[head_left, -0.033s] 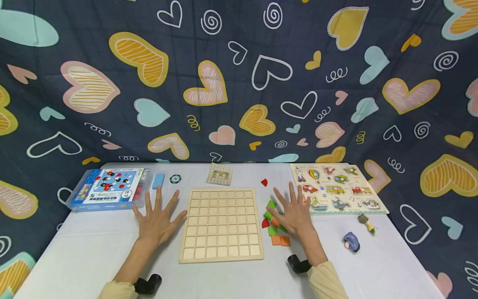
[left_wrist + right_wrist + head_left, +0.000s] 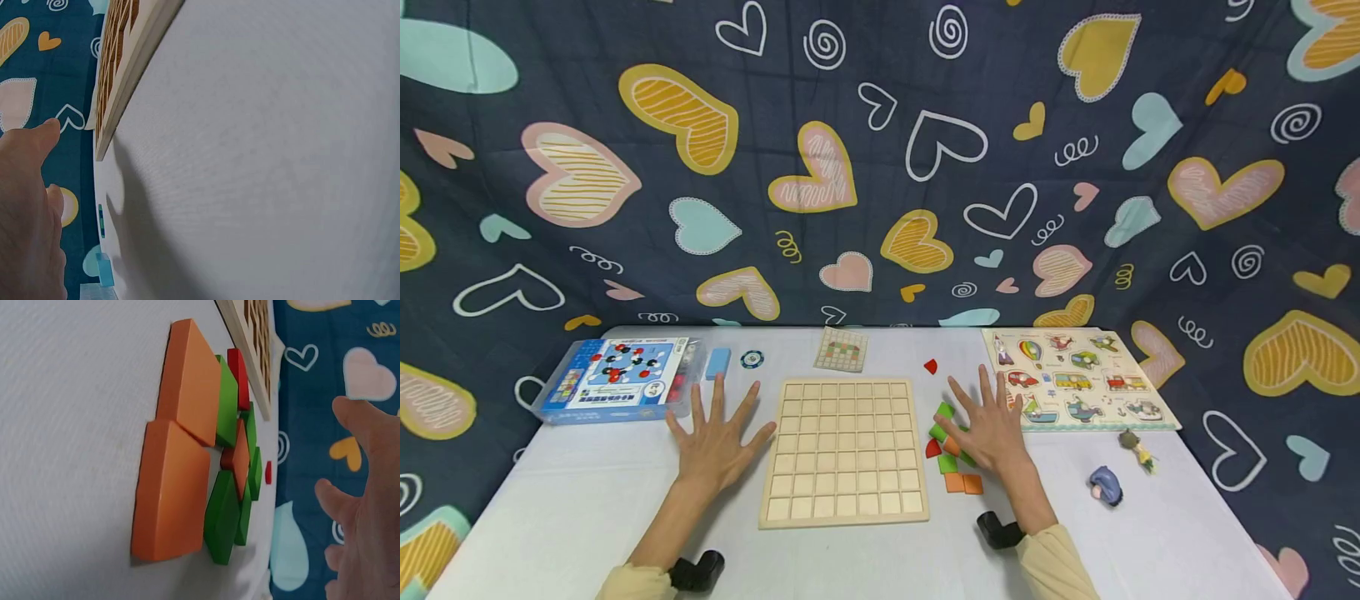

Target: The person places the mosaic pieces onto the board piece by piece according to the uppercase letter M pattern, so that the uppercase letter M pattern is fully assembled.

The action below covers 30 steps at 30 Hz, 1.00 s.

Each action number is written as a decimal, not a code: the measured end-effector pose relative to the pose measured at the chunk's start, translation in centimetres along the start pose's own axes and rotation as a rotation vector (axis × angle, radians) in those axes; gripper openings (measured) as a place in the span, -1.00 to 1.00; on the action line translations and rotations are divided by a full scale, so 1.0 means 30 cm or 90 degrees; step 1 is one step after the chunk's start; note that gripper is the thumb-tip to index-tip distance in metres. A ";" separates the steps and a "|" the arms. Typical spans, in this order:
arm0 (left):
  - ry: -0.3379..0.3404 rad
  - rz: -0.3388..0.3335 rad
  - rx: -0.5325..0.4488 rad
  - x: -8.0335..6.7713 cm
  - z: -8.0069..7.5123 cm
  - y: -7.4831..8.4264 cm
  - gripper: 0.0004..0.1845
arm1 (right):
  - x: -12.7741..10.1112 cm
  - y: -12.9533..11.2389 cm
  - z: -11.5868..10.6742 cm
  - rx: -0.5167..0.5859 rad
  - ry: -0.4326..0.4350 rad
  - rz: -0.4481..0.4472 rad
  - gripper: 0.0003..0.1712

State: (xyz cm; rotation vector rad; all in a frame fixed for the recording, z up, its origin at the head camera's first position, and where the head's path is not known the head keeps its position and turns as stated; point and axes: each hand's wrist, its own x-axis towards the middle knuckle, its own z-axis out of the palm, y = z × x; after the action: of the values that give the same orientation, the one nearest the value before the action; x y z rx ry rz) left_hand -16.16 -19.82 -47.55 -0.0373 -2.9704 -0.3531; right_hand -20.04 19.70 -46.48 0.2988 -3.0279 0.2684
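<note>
My left hand, fingers spread, hovers left of a wooden grid board and holds nothing. In the left wrist view a shadow on the white cloth lies beside that hand. My right hand, also spread and holding nothing, is over the right part of a loose group of green, orange and red tiles. Two orange square tiles lie nearest the right wrist camera, with green tiles beyond them. A red quarter-round tile lies beside the board; another red piece lies farther back.
Behind the board lies a small pattern card. At back left are a clear case, a blue block and a round chip. A vehicle picture puzzle and two small figurines lie to the right.
</note>
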 end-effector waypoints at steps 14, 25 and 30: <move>0.013 0.013 -0.012 -0.012 0.012 0.009 -0.23 | 0.004 -0.006 -0.001 -0.019 -0.015 0.003 -0.16; 0.010 0.046 -0.011 -0.074 0.004 0.040 -0.24 | -0.005 0.000 -0.005 -0.006 -0.019 -0.003 -0.16; 0.005 0.075 -0.008 -0.122 0.002 0.055 -0.24 | -0.026 0.003 -0.017 0.004 -0.016 -0.005 -0.17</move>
State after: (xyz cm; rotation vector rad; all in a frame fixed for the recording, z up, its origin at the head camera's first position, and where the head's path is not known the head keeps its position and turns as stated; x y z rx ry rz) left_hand -12.47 -18.22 -47.77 -0.2106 -2.9411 -0.3557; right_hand -19.25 20.02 -46.08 0.3178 -3.0498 0.2762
